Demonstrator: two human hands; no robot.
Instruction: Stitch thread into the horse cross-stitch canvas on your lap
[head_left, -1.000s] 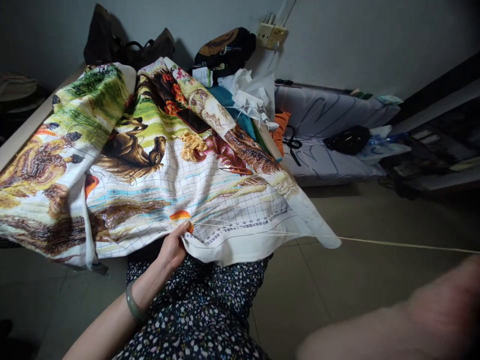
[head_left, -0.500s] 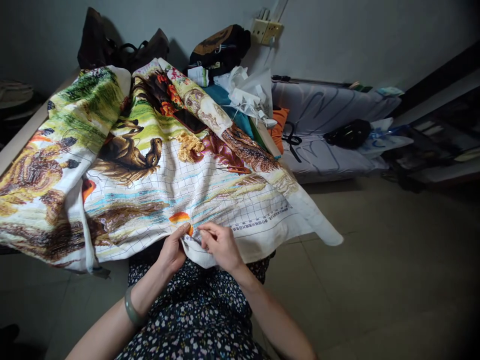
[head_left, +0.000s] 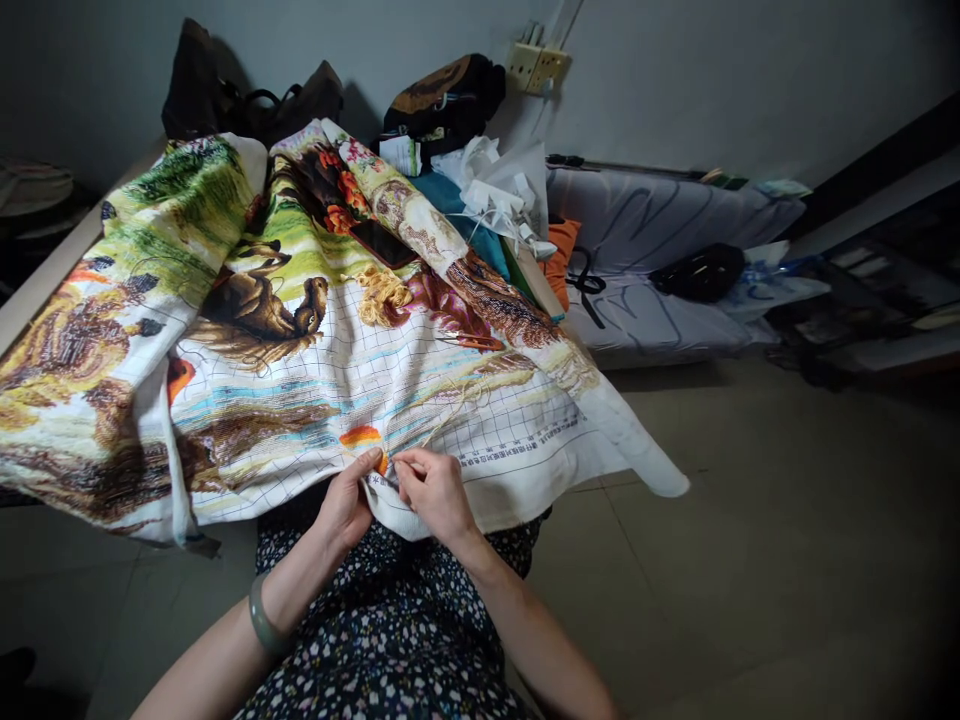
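A large cross-stitch cloth (head_left: 315, 340), white with a printed grid and partly stitched horses, grass and flowers, lies draped and folded across the left and centre of the frame. A pale thread (head_left: 450, 410) runs loosely over its lower centre, near the hem.

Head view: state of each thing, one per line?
Embroidery cloth: draped, crumpled, partly stitched.
Left hand: pinching the cloth's front edge.
Right hand: fingers pinched at the cloth; needle too small to tell.
Thread: slack, looped on cloth.
Bangle: on left wrist.
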